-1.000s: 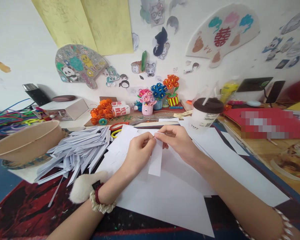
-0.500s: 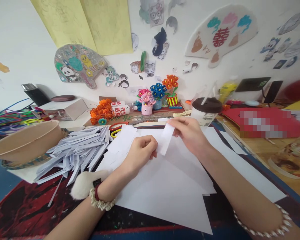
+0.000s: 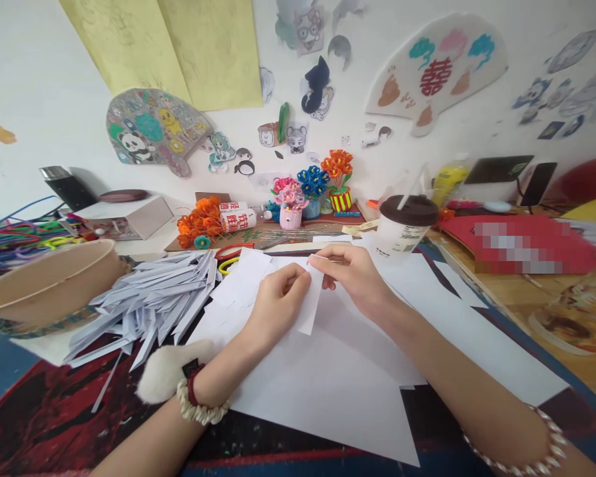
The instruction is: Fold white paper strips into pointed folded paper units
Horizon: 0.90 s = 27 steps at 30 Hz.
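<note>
A narrow white paper strip (image 3: 310, 311) hangs tilted between my two hands, above large white sheets (image 3: 328, 397). My right hand (image 3: 350, 271) pinches its upper end between thumb and fingers. My left hand (image 3: 284, 295) is closed with thumb and forefinger on the strip's left edge. The left hand's other fingers are curled and partly hidden. To the left lies a heap of folded white paper strips (image 3: 144, 298). Scissors with red and yellow handles (image 3: 227, 265) lie just beyond the sheets, partly covered.
A tan bowl (image 3: 49, 278) stands at the left beside the heap. A lidded cup with a straw (image 3: 402, 228) stands close behind my right hand. Orange craft flowers (image 3: 203, 222) and small flower pots (image 3: 291, 217) line the back. A red folder (image 3: 521, 245) lies at the right.
My right hand has moved left and slightly down with the strip, close to my left hand. The left fingers now meet the strip, which hangs lower and further left.
</note>
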### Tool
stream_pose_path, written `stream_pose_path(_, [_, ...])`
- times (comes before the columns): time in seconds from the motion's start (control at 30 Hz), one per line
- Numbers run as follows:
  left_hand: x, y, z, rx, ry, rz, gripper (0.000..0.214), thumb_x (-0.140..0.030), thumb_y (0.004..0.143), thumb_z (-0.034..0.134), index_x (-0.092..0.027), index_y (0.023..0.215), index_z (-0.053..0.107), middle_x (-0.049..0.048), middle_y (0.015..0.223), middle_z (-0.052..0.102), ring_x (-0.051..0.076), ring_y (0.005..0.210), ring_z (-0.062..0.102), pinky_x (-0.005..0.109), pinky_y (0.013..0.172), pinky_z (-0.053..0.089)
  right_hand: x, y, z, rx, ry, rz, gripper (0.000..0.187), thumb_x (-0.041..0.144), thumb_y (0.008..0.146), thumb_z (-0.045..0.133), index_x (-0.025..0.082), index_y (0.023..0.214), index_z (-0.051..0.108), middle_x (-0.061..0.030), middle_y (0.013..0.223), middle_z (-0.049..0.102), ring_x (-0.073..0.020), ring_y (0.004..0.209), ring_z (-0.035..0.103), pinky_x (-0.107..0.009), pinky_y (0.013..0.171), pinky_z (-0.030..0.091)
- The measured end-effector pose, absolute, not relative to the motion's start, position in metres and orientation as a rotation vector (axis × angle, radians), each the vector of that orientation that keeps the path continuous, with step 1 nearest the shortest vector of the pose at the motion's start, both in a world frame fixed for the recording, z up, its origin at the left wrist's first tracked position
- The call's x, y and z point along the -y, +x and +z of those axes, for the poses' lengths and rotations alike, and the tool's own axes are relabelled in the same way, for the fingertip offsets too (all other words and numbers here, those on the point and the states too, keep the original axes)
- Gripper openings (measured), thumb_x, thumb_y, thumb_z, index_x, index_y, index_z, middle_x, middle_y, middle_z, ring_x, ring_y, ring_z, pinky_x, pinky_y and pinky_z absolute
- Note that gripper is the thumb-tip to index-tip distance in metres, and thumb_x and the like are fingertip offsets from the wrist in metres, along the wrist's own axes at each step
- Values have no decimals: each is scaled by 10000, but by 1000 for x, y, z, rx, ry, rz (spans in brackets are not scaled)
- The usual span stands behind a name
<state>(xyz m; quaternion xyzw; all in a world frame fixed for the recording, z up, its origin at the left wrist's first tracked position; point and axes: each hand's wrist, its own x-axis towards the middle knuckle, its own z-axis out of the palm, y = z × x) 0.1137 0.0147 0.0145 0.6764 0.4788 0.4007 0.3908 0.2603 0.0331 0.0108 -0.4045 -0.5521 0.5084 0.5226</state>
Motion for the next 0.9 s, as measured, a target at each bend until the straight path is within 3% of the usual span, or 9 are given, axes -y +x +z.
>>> stream_pose_path(0.13, [-14,114,12,-1180,1721,1041,285,-305,887,434,-156,676,552,13,697,624,132,647,524,240,611,389,-33,258,2,1383,-932,1317,322,447,716,723,167,637,584,34,549,534,-106,497,521,-249,482,406])
stream_pose_path(0.23, [-15,115,8,-1265,1706,1009,254,-279,854,440,-160,650,533,-1,656,587,124,606,492,234,564,358,-33,258,0,1357,-989,1234,391,452,712,726,175,534,515,36,487,506,-101,467,495,-245,464,382])
stream_pose_path(0.5, [-13,118,8,-1195,1627,991,225,-255,787,455,-173,578,459,-43,544,440,94,511,421,220,502,319,-38,270,11,1220,-1049,1130,334,458,661,767,143,603,673,19,444,519,-93,442,440,-241,441,343])
stream_pose_path(0.67, [-12,118,14,-1149,1547,982,200,-238,768,468,-172,579,465,-42,529,467,98,519,491,217,519,360,-41,278,16,1158,-1055,1120,313,428,637,796,133,607,695,17,431,513,-87,442,436,-234,440,333])
stream_pose_path(0.9, [-12,112,18,-1123,1576,1002,196,-173,752,446,-170,558,473,-22,534,543,91,513,456,211,508,364,-53,296,14,953,-1022,986,245,340,642,790,135,580,671,7,473,533,-76,449,433,-227,430,302])
